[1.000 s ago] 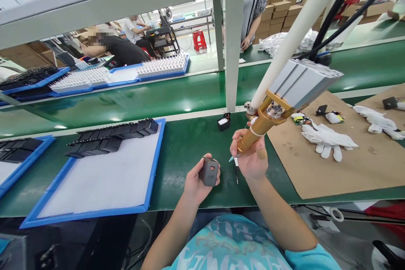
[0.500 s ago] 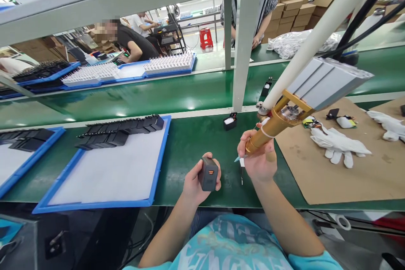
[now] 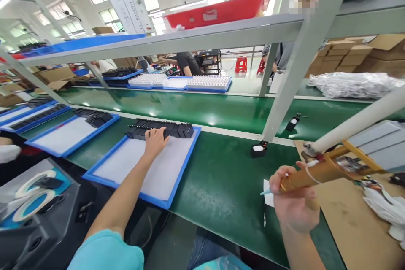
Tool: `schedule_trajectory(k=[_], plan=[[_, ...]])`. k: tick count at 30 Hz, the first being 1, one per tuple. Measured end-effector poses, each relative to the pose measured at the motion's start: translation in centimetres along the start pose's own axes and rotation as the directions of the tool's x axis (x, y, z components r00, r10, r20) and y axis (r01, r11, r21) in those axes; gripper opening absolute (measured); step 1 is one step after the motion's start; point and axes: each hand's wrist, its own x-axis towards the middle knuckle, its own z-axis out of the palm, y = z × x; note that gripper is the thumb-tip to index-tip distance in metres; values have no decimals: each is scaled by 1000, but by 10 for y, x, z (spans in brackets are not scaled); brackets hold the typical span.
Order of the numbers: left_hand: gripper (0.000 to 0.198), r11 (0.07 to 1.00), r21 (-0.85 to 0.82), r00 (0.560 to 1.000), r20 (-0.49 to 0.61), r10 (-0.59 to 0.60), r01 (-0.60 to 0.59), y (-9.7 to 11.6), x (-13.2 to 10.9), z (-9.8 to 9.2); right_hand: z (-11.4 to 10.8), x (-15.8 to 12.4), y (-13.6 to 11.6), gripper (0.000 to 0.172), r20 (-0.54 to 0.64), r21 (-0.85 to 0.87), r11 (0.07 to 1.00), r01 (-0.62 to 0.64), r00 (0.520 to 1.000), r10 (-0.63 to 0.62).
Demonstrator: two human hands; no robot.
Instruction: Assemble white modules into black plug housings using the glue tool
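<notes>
The left hand [image 3: 155, 141] has swung to the black cases [image 3: 181, 130] at nine o'clock, apparently returning its own, pinch unclear, while the right hand [image 3: 295, 204] grips the gold-coloured tool [image 3: 311, 178] at four o'clock.

The cases [image 3: 182, 130] are black, the tray rim [image 3: 184, 167] blue, the tool barrel [image 3: 329, 172] gold.

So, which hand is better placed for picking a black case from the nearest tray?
Probably the left hand: it is at the black cases in the blue tray; the right hand grips the golden tool.
</notes>
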Motion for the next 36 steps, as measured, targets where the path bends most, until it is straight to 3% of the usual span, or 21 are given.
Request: schedule_trajectory(k=[3,8,10,12,15,18,20,22,24,26,28,31,34,36], plan=[[44,1000,20,1000,-29,5,-5,-18,16,11,1,-1,3,43,-3,-13,1000,20,1000,-20],[54,998,68,986,-168,-2,13,-40,22,29,1,1,6,36,10,-7,999,42,999,-42],[59,998,58,974,-225,10,3,-38,25,30,1,0,6,34,8,-8,999,43,999,-43],[61,1000,-8,953,-301,24,-28,-18,29,25,1,0,5,32,11,-15,999,34,999,-34],[53,952,-217,932,-338,134,-215,49,27,14,2,-1,4,32,24,-23,1000,22,999,-21],[51,740,-544,910,-124,395,-395,147,13,12,2,0,4,33,25,-16,1000,21,999,-20],[58,594,-720,825,54,563,-358,211,2,18,2,0,5,33,22,-14,1000,20,1000,-20],[64,546,-760,776,89,624,-352,264,-4,28,1,1,5,33,17,-16,1000,24,1000,-24],[69,530,-779,758,112,643,-335,302,-4,37,1,2,6,33,10,-18,999,34,999,-33],[61,526,-786,745,130,654,-325,322,-1,41,0,2,6,33,8,-21,999,39,999,-38],[43,529,-783,732,144,666,-328,326,0,37,0,3,5,35,10,-28,999,34,999,-34],[28,536,-773,707,166,688,-340,304,-15,17,2,3,3,38,18,-30,999,21,1000,-20],[26,558,-761,674,223,704,-331,265,-55,-13,5,0,1,38,45,-10,1000,16,999,-15],[27,623,-715,674,291,679,-318,240,-88,-30,7,-2,1,39,65,-4,1000,3,998,-3]])
